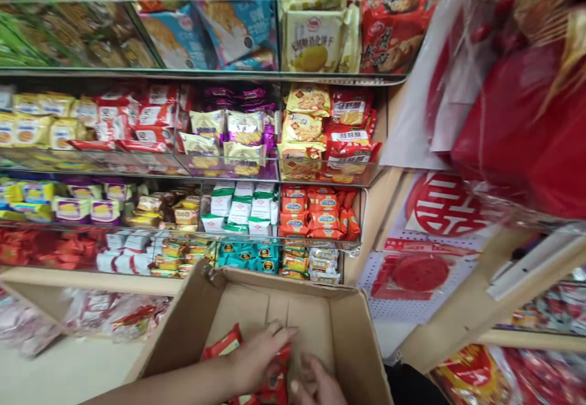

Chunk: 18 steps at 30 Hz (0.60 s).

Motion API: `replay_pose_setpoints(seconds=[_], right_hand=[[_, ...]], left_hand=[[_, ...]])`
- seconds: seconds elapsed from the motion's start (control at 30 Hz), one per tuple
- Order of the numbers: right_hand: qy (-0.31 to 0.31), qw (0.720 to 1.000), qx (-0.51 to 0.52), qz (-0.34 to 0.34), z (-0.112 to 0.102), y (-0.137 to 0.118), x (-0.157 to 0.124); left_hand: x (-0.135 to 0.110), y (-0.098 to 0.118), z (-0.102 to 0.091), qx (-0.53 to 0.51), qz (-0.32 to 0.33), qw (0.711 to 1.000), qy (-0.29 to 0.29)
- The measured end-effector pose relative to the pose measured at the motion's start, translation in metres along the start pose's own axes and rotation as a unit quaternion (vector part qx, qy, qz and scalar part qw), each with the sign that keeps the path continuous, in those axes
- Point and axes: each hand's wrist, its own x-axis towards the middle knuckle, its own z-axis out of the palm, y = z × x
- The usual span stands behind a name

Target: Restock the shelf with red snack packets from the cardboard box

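Note:
An open cardboard box (366, 319) stands below the shelves, with both hands inside it. Several small red snack packets (276, 380) lie in the box's lower left part, and another red packet (223, 345) leans near its left wall. My left hand (256, 356) reaches in from the left, fingers closed over the red packets; its palm side is hidden. To the right of those packets is my right hand (320, 383), its fingers apart and slightly bent, with nothing seen between them. The lower frame edge cuts off part of this hand.
Tiered clear shelf bins (238, 167) hold wrapped biscuits and sweets right behind the box. A red bagged decoration (517, 124) hangs at the right, above a pegboard (403, 313) with red ornaments. Bagged goods (114, 313) lie on a lower shelf at left.

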Motion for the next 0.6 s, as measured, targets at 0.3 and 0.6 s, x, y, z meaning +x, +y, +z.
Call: replay_pose_setpoints(seconds=[0.3,0.6], right_hand=[[0.108,0.949,0.296,-0.033,-0.064,-0.101,0.005],[0.143,0.917,0.371,-0.014,-0.048,-0.113,0.007]], left_hand=[[0.020,0.049,-0.047,-0.452,0.000,0.878,0.157],[0.003,0.055,-0.041,-0.571,0.001,0.804,0.163]])
